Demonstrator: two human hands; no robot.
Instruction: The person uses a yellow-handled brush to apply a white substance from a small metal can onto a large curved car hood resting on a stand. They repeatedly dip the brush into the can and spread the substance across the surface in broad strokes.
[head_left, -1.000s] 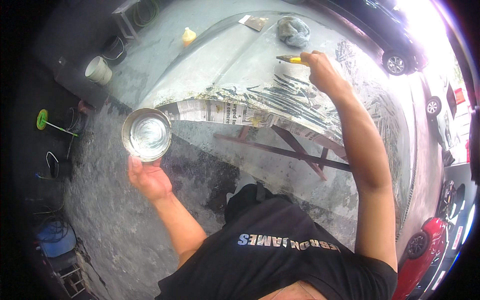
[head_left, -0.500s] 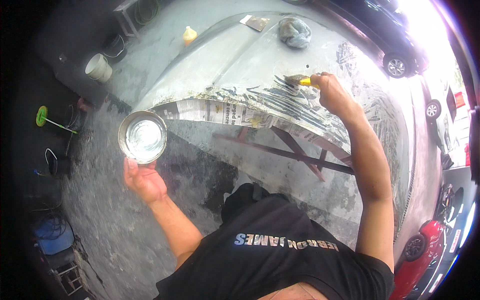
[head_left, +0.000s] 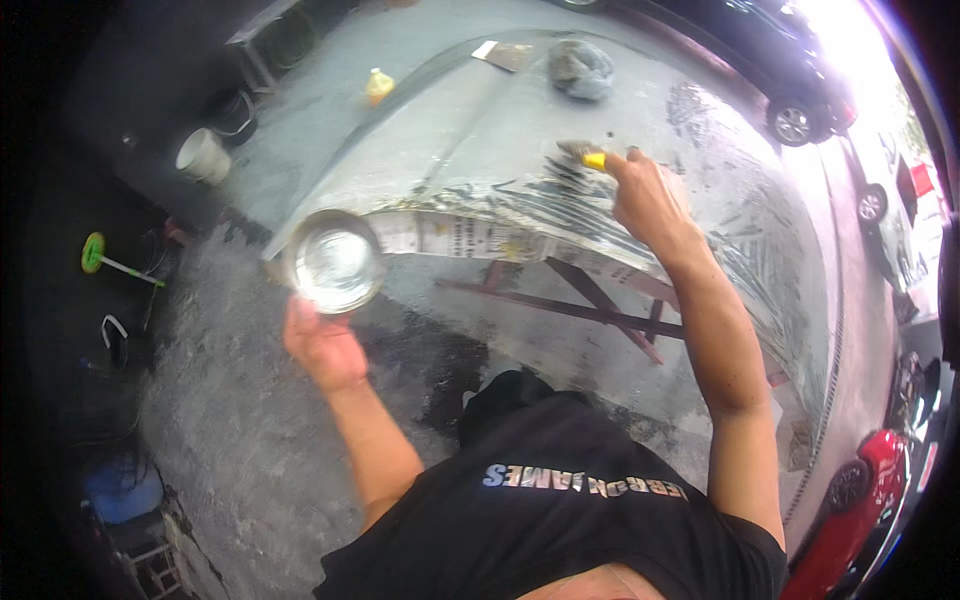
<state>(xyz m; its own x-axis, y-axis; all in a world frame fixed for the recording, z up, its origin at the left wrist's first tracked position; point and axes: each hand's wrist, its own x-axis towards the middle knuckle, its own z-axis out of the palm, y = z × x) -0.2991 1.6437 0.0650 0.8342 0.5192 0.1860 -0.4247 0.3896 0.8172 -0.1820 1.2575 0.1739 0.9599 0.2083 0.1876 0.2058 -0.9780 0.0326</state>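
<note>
My left hand [head_left: 328,345] grips a round metal can [head_left: 335,217] from below and behind its near side. The can holds a shiny pale liquid and is tilted so its mouth shows. In my right hand [head_left: 648,205] is a paintbrush [head_left: 594,160] with a yellow handle, its bristles pointing left. They are over a large, curved, grey car panel [head_left: 470,110], close to dark streaks on its surface; whether they touch it I cannot tell. Printed newspaper [head_left: 480,238] lines the panel's near edge.
A reddish stand [head_left: 600,312] is under the panel. On the panel lie a grey crumpled bundle [head_left: 581,70] and a flat brown-and-white piece [head_left: 502,55]. A yellowish bottle [head_left: 379,88] and pale bucket [head_left: 203,157] stand at the left; a black car [head_left: 745,50] and red car [head_left: 860,520] at the right.
My left hand has carried the can to the right, closer to the panel's near edge. My right hand has moved left with the paintbrush. The view has shifted slightly.
</note>
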